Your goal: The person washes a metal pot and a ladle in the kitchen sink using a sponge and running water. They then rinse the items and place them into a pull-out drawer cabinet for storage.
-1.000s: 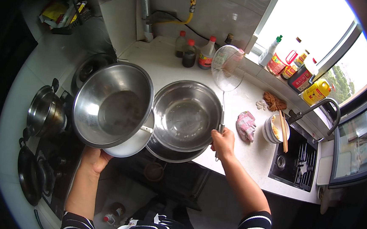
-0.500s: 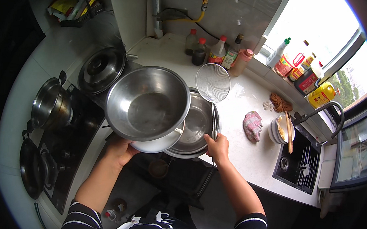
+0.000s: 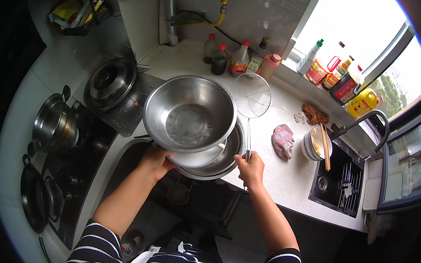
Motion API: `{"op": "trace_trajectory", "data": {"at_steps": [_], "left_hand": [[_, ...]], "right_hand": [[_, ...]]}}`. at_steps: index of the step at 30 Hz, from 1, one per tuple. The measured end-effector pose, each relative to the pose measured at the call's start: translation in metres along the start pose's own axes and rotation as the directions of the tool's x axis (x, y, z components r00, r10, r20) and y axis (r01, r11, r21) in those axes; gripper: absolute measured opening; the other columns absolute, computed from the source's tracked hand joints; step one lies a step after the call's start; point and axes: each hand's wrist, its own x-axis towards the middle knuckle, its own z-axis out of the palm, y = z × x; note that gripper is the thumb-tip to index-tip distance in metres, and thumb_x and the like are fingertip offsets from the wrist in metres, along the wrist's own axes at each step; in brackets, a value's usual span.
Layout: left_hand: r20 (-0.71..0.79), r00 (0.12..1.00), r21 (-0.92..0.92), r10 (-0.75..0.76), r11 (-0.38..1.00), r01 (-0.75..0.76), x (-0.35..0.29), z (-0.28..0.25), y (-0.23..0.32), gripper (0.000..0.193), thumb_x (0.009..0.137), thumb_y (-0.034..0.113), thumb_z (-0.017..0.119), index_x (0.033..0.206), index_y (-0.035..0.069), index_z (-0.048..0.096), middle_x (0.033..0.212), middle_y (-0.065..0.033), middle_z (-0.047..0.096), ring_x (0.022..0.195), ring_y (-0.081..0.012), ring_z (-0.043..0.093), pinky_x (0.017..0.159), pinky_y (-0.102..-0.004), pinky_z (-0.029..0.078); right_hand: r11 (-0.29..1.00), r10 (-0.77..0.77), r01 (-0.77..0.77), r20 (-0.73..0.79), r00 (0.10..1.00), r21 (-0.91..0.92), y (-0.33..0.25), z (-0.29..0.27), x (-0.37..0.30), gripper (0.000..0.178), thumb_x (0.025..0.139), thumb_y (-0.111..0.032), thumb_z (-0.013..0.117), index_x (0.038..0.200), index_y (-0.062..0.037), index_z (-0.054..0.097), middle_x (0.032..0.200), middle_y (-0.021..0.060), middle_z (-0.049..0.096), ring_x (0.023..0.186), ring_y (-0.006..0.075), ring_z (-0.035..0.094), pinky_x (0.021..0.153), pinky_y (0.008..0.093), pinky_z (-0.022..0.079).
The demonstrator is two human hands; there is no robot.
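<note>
My left hand (image 3: 155, 163) is closed at the near edge of a wide steel basin (image 3: 191, 114), which I hold up tilted toward me. A white dish (image 3: 200, 156) sits under the basin, its edge against my fingers; most of it is hidden. Beneath both, a larger steel pan (image 3: 230, 163) shows only its right and near parts. My right hand (image 3: 251, 169) grips the handle of a wire-mesh skimmer (image 3: 251, 95), with the round mesh head pointing away, just right of the basin.
On the left are a steel lid (image 3: 110, 84), a steel pot (image 3: 55, 123) and a black pan (image 3: 34, 193) by the stove. A pink cloth (image 3: 282, 142), a bowl (image 3: 311, 146) with chopsticks (image 3: 325, 149) and the sink (image 3: 336, 182) are right. Several bottles (image 3: 239, 60) line the back.
My left hand has moved the basin and white dish to the right, covering more of the larger pan. The skimmer has shifted slightly right, and the view has turned a little.
</note>
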Motion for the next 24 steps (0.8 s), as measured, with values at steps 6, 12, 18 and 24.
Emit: {"op": "trace_trajectory", "data": {"at_steps": [6, 12, 18, 24], "left_hand": [[-0.044, 0.999, -0.011, -0.032, 0.999, 0.031, 0.02, 0.007, -0.017, 0.033, 0.076, 0.0, 0.053, 0.109, 0.003, 0.05, 0.102, -0.0131, 0.055, 0.084, -0.0247, 0.059, 0.062, -0.0357, 0.056], [-0.062, 0.996, 0.032, -0.066, 0.997, 0.068, 0.036, 0.025, -0.027, 0.033, 0.08, -0.002, 0.049, 0.113, 0.003, 0.049, 0.104, -0.0138, 0.055, 0.089, -0.0267, 0.058, 0.067, -0.0395, 0.056], [-0.011, 0.985, 0.03, -0.17, 0.985, 0.171, 0.067, 0.037, -0.042, 0.033, 0.086, 0.002, 0.045, 0.119, 0.002, 0.047, 0.114, -0.0173, 0.051, 0.103, -0.0315, 0.055, 0.076, -0.0494, 0.055], [-0.193, 0.941, -0.122, -0.278, 0.958, 0.258, 0.085, 0.042, -0.069, 0.038, 0.085, -0.005, 0.03, 0.12, 0.002, 0.044, 0.112, -0.0164, 0.052, 0.097, -0.0321, 0.058, 0.073, -0.0539, 0.055]], "right_hand": [[0.998, 0.055, -0.052, -0.08, 0.995, 0.039, 0.021, 0.018, 0.011, 0.033, 0.07, -0.018, 0.076, 0.076, -0.0012, 0.048, 0.06, 0.0091, 0.055, 0.045, 0.017, 0.054, 0.037, 0.0308, 0.045], [0.997, -0.017, 0.028, -0.143, 0.99, 0.076, 0.029, 0.021, 0.014, 0.031, 0.075, -0.02, 0.073, 0.074, -0.0012, 0.049, 0.056, 0.0073, 0.053, 0.04, 0.0155, 0.052, 0.036, 0.0302, 0.043], [0.963, -0.123, 0.174, -0.243, 0.962, 0.204, 0.027, 0.02, 0.027, 0.028, 0.083, -0.024, 0.066, 0.075, -0.0021, 0.051, 0.057, 0.0057, 0.055, 0.037, 0.0127, 0.049, 0.034, 0.0277, 0.04], [0.927, -0.226, 0.314, -0.362, 0.904, 0.205, 0.039, 0.024, 0.052, 0.025, 0.085, -0.023, 0.063, 0.076, -0.0027, 0.05, 0.062, 0.0061, 0.059, 0.034, 0.011, 0.046, 0.031, 0.0259, 0.036]]}}
